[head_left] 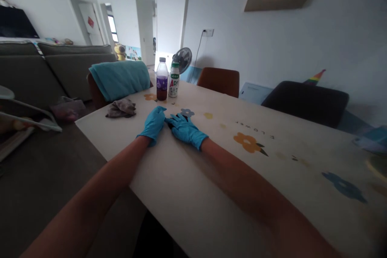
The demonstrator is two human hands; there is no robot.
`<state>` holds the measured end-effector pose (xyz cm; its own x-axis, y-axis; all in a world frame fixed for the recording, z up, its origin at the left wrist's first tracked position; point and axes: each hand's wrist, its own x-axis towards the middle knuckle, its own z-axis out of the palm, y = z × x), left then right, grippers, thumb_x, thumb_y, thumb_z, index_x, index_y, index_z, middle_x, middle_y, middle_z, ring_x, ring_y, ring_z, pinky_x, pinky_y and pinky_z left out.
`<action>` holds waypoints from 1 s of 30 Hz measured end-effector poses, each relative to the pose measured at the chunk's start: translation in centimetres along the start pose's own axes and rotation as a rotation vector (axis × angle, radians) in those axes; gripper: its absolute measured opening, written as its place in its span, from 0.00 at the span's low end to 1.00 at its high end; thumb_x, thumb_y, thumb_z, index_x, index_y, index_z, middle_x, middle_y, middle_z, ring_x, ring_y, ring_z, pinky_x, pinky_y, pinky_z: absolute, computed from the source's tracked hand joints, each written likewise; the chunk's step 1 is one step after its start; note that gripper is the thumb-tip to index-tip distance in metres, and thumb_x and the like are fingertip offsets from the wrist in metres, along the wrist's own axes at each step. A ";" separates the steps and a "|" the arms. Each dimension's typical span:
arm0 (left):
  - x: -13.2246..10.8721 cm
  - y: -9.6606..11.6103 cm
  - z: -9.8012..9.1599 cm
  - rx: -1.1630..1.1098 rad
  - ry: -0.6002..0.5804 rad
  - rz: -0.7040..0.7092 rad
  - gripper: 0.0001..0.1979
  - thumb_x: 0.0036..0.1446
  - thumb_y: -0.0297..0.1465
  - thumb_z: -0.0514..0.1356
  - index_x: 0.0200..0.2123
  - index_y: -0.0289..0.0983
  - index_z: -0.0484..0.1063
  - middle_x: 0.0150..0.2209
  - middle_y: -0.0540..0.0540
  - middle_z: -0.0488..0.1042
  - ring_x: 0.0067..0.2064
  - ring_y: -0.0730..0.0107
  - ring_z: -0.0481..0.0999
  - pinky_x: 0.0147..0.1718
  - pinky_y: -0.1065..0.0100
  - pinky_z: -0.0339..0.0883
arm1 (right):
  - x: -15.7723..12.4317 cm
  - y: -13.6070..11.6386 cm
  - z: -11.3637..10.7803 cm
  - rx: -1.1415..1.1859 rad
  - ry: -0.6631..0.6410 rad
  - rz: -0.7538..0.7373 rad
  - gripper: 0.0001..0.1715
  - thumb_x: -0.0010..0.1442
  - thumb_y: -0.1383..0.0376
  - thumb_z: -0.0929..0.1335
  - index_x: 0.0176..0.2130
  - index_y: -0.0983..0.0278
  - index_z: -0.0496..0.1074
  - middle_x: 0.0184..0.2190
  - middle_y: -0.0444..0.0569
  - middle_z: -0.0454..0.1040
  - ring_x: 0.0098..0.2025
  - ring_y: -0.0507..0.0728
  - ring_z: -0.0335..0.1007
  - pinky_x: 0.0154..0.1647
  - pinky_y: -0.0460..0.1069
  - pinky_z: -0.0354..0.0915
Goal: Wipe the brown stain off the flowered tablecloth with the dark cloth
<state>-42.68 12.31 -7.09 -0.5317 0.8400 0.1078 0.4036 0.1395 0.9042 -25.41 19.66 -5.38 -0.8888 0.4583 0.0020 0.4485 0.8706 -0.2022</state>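
Both my hands wear blue gloves and rest close together on the table (pixel 181 193), below two bottles. My left hand (pixel 154 123) is closed, thumb side up; whatever its fingers hold is hidden. Flat beside it lies my right hand (pixel 185 130), fingers stretched out over a small dark object (pixel 169 125). Only edges of that object show, so its kind is unclear. Beyond the hands stand a clear bottle (pixel 162 82) with a purple label and dark drink, and a white bottle (pixel 174 82) with a green cap. To the left lies a crumpled grey-brown cloth (pixel 121 108).
A chair at the far left end carries a turquoise towel (pixel 121 78). A brown chair (pixel 219 81) and a black chair (pixel 305 102) line the far side. Behind the bottles is a fan (pixel 183 59). A grey sofa (pixel 75 64) stands left. Printed flowers mark the tabletop.
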 end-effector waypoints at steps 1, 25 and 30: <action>0.0 0.0 0.0 -0.004 0.009 -0.023 0.28 0.72 0.23 0.50 0.71 0.27 0.74 0.49 0.29 0.85 0.35 0.63 0.73 0.40 0.57 0.67 | 1.1 0.1 0.0 0.001 0.011 0.020 0.36 0.82 0.63 0.63 0.83 0.59 0.67 0.87 0.51 0.57 0.88 0.75 0.48 0.88 0.75 0.45; -2.2 2.0 -0.2 -0.048 0.047 -0.123 0.25 0.68 0.32 0.55 0.63 0.32 0.78 0.37 0.41 0.81 0.30 0.66 0.69 0.31 0.67 0.65 | -13.8 25.4 -4.7 -0.154 0.150 0.858 0.37 0.77 0.62 0.59 0.77 0.56 0.76 0.78 0.62 0.72 0.79 0.77 0.66 0.78 0.80 0.63; -2.8 2.0 -0.6 -0.010 0.038 -0.070 0.27 0.66 0.32 0.54 0.64 0.32 0.77 0.40 0.41 0.82 0.33 0.64 0.70 0.34 0.67 0.68 | -20.9 28.5 -5.0 -0.179 0.134 0.744 0.40 0.75 0.58 0.64 0.80 0.60 0.73 0.78 0.64 0.72 0.77 0.77 0.69 0.81 0.77 0.61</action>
<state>-40.83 9.93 -5.30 -0.5861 0.8081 0.0592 0.3570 0.1920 0.9141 6.36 35.75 -6.31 -0.3337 0.9415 0.0480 0.9414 0.3354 -0.0351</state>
